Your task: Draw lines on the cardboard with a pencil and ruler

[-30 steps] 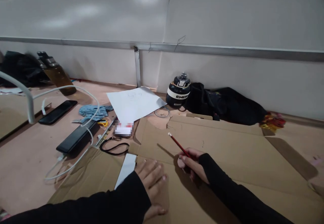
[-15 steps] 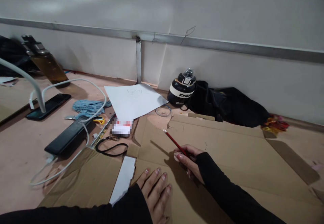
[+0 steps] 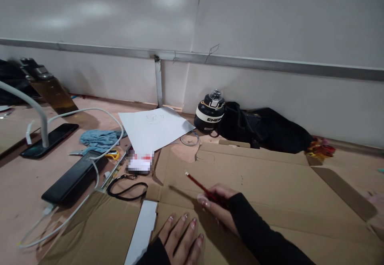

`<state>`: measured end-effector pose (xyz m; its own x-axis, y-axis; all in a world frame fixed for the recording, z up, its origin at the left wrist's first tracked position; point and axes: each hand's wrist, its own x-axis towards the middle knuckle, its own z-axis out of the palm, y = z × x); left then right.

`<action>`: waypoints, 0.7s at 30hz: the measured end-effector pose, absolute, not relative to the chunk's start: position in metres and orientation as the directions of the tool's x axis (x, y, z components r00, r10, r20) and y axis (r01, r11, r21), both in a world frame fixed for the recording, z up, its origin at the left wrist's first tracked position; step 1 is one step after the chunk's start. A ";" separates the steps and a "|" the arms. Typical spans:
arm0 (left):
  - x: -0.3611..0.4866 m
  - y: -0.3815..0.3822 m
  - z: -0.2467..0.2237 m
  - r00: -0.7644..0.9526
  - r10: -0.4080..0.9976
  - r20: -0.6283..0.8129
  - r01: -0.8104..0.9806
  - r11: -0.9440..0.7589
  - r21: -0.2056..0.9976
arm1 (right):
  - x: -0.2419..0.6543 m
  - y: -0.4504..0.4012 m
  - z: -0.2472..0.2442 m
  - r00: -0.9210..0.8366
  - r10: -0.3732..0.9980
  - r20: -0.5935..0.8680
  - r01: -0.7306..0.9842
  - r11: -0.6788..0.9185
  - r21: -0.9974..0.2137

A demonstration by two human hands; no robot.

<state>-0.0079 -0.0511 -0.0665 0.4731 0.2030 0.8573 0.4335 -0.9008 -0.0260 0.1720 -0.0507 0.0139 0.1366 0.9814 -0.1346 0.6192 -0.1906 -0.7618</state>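
- Carries the red pencil (image 3: pixel 198 184) lower and further left in the frame than a second ago, grasped in the right hand (image 3: pixel 221 209), lower centre — pale end pointing up-left.
- Rests the left hand (image 3: pixel 181 241) unclenched on cardboard (image 3: pixel 264 185), bottom centre — near a white strip (image 3: pixel 141 233).
- Has a black bottle (image 3: pixel 210 113) right of the paper (image 3: pixel 156 131).

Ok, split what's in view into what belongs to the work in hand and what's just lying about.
Seemingly in use:
red pencil, held in the right hand
cardboard, with the left hand resting on it

Apparently lying about:
black bottle
amber bottle
blue cloth
phone
black power bank
marked white sheet, though it might matter
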 end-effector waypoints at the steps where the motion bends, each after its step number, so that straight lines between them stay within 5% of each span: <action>1: -0.005 -0.051 -0.067 0.456 0.203 0.867 0.442 -0.897 -0.022 | 0.168 -0.055 0.008 0.093 0.995 -0.033 0.719 -0.090 -0.689; 4: 0.001 -0.050 -0.070 0.401 0.217 0.890 0.495 -0.869 -0.011 | 0.157 -0.070 -0.011 -0.073 0.977 0.201 0.881 0.158 -0.446; 10: 0.003 -0.048 -0.062 0.418 0.172 0.892 0.511 -0.856 -0.075 | 0.160 -0.059 -0.023 -0.243 0.879 0.410 0.938 0.320 -0.131; 21: 0.002 -0.050 -0.070 0.413 0.188 0.891 0.531 -0.845 -0.068 | 0.160 -0.048 -0.023 -0.329 0.826 0.458 0.929 0.370 0.001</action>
<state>0.0024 -0.0497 -0.0702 0.4129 0.1875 0.8913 0.5311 -0.8446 -0.0683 0.1597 -0.0481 -0.0227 -0.3290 0.8258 0.4580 0.9292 0.3695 0.0012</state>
